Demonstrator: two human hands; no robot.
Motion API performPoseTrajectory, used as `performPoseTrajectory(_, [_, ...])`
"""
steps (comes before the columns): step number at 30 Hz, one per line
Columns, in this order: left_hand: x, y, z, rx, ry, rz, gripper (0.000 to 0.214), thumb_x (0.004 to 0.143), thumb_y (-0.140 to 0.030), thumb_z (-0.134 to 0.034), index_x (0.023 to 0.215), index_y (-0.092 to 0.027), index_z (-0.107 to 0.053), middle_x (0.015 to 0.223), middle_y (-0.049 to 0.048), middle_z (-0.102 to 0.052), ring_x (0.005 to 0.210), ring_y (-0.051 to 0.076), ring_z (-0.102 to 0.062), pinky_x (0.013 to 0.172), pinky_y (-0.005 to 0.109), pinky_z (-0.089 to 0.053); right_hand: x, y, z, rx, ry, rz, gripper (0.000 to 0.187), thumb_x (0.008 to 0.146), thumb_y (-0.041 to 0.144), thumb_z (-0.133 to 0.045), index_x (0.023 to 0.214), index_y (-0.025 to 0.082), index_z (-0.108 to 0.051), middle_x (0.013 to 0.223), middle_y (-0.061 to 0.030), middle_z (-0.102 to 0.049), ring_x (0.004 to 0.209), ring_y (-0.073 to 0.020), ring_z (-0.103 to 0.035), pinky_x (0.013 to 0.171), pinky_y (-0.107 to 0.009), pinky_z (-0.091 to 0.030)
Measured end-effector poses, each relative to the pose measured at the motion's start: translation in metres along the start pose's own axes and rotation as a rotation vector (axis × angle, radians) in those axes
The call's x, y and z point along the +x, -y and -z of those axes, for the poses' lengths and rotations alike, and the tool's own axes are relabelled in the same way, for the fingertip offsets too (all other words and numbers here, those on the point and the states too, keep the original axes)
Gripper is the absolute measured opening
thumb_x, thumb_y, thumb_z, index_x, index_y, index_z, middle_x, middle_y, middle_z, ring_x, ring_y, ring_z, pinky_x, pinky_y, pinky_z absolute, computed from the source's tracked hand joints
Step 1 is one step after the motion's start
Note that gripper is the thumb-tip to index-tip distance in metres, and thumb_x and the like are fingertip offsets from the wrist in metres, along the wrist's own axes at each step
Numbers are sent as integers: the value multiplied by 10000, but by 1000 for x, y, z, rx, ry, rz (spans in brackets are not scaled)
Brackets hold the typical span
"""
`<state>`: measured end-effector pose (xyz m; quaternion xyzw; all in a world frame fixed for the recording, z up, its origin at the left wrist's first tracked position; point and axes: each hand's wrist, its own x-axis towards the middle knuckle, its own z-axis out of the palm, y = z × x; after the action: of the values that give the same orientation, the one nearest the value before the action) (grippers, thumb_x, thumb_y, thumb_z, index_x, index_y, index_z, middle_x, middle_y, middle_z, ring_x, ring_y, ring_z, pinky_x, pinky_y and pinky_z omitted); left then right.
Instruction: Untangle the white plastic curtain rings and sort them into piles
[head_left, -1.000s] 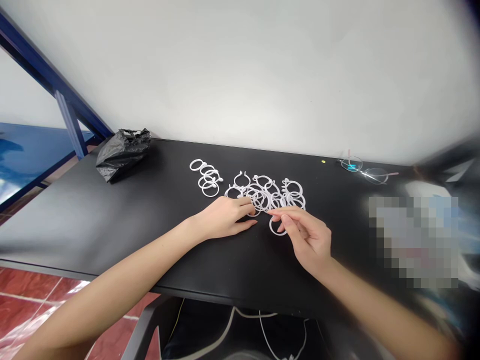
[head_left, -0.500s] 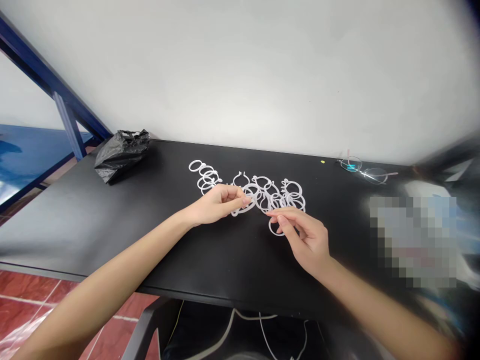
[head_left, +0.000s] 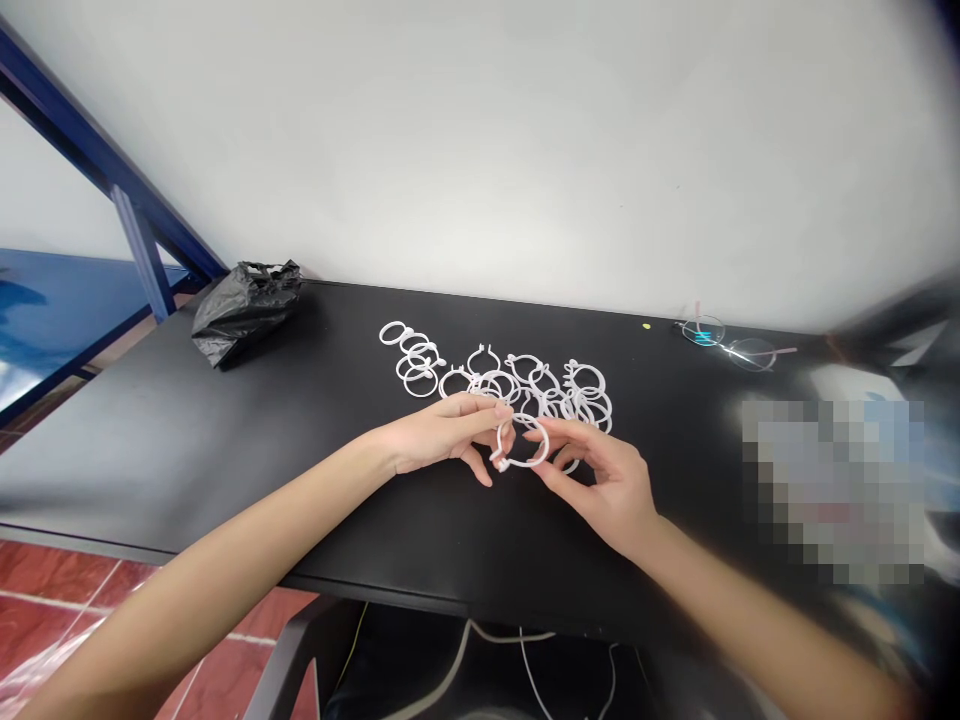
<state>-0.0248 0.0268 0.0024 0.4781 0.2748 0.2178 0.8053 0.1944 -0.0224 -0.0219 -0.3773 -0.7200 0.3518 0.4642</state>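
Observation:
My left hand pinches the left upper side of a white plastic ring, which looks like a shower curtain ring with a gap between two knobbed ends at its lower left. Thumb and forefinger of my right hand are closed on the ring's right side. It is held above the black table, in front of a cluster of similar white rings. Some of these overlap, and my hands partly hide the nearest. More rings lie in a row to the left.
A crumpled black plastic bag sits at the table's back left. Eyeglasses and a small yellow scrap lie at the back right, near a blurred package. The black table meets a white wall.
The ring in my left hand has come nearer to me and turned its round face to view. My right fingers, apart from it before, now grip its right side.

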Motion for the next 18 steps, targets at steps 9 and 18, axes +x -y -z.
performPoseTrajectory(9, [3, 5, 0, -47, -96, -118, 179, 800, -241, -757, 791, -125, -621, 795, 26, -676, 915, 151, -690, 738, 220, -582, 2, 3, 2, 155, -59, -124, 299, 931, 178, -535, 1208, 249, -619, 956, -52, -746, 710, -157, -702, 545, -274, -604])
performPoseTrajectory(18, [5, 13, -2, -135, -26, -223, 275, 725, -102, -800, 837, -148, -553, 760, -29, -657, 815, 108, -689, 862, 301, -553, 6, 5, -2, 208, -34, -271, 281, 791, 269, -753, 1019, 219, -596, 903, -58, -749, 731, -194, -736, 554, -279, -620])
